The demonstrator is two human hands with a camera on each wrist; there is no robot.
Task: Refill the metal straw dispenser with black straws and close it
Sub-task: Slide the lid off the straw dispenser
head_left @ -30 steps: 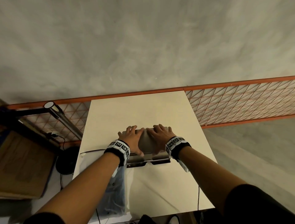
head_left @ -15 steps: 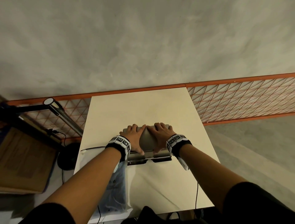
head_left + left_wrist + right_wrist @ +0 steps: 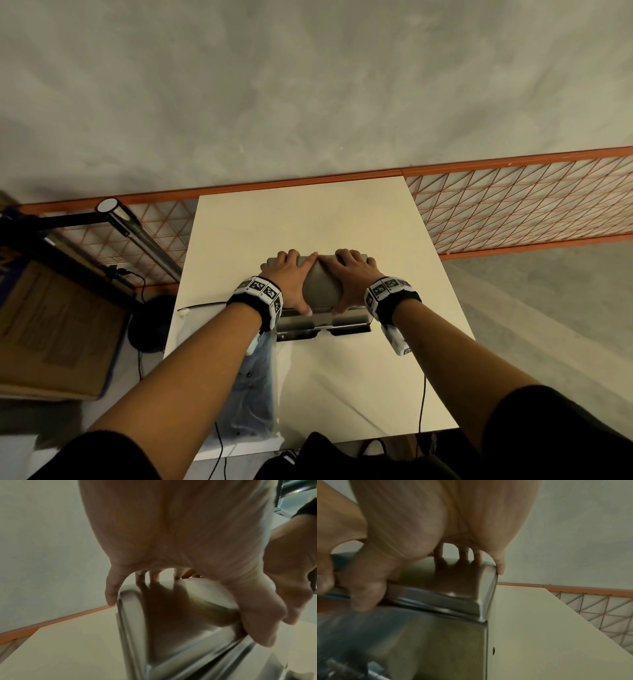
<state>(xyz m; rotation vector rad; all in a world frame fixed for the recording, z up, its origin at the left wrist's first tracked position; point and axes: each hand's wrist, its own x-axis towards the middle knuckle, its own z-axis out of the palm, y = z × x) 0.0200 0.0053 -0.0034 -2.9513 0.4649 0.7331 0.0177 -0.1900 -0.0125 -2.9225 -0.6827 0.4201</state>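
- Pale cream rectangular tabletop [image 3: 359,219], set against a grey wall; a clear plastic bag of black straws [image 3: 251,387] lies at its near left edge.
- Mid-table: box-shaped stainless-steel straw dispenser [image 3: 322,320], domed lid [image 3: 320,287] seated.
- Left hand [image 3: 291,282] and right hand [image 3: 352,277] spread over the lid, fingers hooked on its far edge, thumbs at its near lip.
- Handling, judged: rigid, weighty, smooth and slippery; grip the lid's folded edges, not its crown.

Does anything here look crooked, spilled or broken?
Nothing stands out. The metal dispenser sits square on the table, with both hands, left hand and right hand, spread over its curved lid. A clear bag lies flat beside it, nothing spilled.
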